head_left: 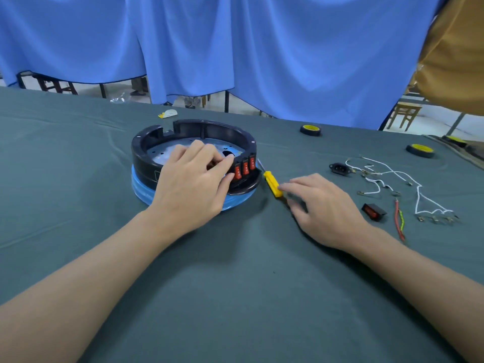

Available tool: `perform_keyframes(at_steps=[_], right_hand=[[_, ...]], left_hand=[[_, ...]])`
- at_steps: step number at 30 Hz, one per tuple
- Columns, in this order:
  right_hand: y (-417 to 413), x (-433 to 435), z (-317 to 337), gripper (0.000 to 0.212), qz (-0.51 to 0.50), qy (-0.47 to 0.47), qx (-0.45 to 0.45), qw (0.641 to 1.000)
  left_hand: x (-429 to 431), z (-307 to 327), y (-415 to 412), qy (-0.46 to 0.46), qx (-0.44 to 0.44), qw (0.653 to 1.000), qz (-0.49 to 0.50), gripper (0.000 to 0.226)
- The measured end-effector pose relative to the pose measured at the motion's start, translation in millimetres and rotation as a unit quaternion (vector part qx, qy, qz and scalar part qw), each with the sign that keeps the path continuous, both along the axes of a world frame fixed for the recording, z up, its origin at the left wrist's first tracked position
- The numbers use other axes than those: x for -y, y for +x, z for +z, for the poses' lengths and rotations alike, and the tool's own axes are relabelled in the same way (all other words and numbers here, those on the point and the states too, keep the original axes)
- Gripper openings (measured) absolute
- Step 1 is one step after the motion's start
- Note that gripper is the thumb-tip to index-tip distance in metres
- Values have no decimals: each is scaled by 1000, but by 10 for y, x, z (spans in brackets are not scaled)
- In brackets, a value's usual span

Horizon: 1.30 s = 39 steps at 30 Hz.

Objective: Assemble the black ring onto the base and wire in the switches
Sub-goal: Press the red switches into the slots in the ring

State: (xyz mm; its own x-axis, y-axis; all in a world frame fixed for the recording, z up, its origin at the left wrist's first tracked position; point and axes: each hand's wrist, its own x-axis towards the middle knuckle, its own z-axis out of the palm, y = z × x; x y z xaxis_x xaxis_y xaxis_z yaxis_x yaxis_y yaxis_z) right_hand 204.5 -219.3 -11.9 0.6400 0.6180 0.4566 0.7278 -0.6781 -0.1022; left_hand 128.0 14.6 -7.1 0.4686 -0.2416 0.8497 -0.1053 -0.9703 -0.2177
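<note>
Your left hand (191, 179) grips the ring (141, 158) beside the switches (245, 168); your right hand (324, 205), flat-fingered, touches the screwdriver (272, 183). Squeezing may unseat a switch.

One black ring (146, 150), one base (141, 188), four red switches (245, 169) (three seated in the ring, one loose on the tabletop (235, 297)), one yellow screwdriver (273, 184), one black socket (340, 169), two tape rolls (310, 130).

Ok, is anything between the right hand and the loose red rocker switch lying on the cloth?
Nothing visible: only bare grey-green cloth separates the right hand from the loose red rocker switch; the red-and-green wire lies beyond it.
</note>
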Motion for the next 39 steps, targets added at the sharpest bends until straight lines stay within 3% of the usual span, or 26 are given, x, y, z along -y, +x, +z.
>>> perform_keyframes(at_steps=[3,6,11,14,16,19,22,27,39], right_hand=[[-60,164,31,20,-28,15,26,999],[-44,339,155,25,-120,-32,23,992],[-52,581,361,34,-313,-171,-53,933],[-144,578,364,18,-348,-187,-75,915],[-161,569,352,9,-345,-188,-71,917],[-101,586,314,29,-326,-172,-72,927],[-23,614,300,41,-272,-105,-115,950],[-4,512,289,34,-125,26,-115,985],[-31,465,251,34,-63,-41,-142,987]], left_hand=[[165,-15,3,38,10,999,0,34],[212,-42,-21,54,-1,999,-6,41],[171,-65,-65,60,20,998,4,37],[183,-88,-52,54,21,998,-2,34],[188,-97,-45,49,20,999,-6,34],[187,-99,-41,46,18,999,-10,34],[181,-103,-38,44,17,999,-12,33],[168,-99,-29,43,22,999,-14,33],[153,-91,-44,38,11,999,-18,34]])
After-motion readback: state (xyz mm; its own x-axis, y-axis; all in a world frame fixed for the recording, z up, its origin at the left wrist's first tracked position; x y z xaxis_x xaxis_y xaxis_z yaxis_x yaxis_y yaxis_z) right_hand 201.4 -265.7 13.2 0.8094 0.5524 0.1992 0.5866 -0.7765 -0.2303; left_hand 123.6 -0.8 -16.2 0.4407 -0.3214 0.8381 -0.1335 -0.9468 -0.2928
